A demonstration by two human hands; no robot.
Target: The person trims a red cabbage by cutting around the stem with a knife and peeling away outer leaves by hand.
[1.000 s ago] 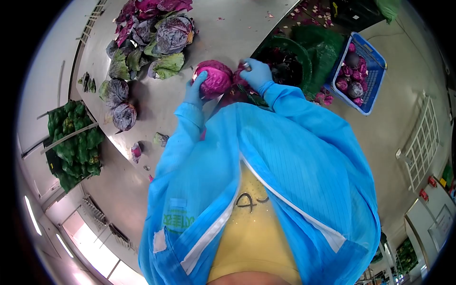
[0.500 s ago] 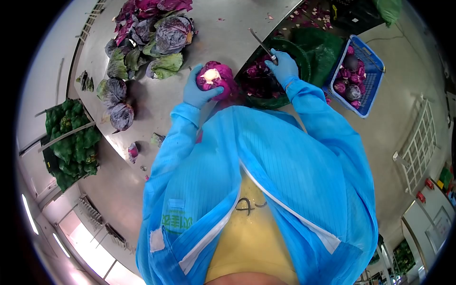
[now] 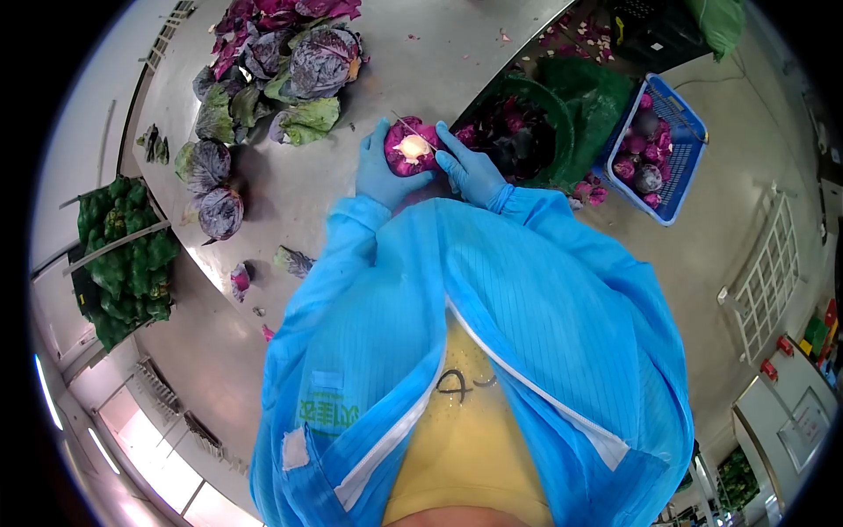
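Observation:
A red cabbage (image 3: 399, 161) with a pale cut stem end facing up rests in my left hand (image 3: 380, 171), whose gloved fingers wrap round its left and lower sides. My right hand (image 3: 474, 173), also in a blue glove, closes on a knife (image 3: 409, 124); the thin blade lies over the top of the cabbage beside the pale core. The knife's handle is mostly hidden in the fingers. Both hands are above the near edge of the metal table (image 3: 421, 70).
Whole red cabbages (image 3: 325, 66) and loose leaves lie at the table's upper left. A green tub (image 3: 562, 132) of dark leaves stands to the right, beside a blue basket (image 3: 680, 189) of trimmed cabbages. Green net sacks (image 3: 127, 255) are at the left.
My right hand has swung left from above the green tub to the cabbage, bringing the knife onto it. My left hand still holds the cabbage, now slightly further right.

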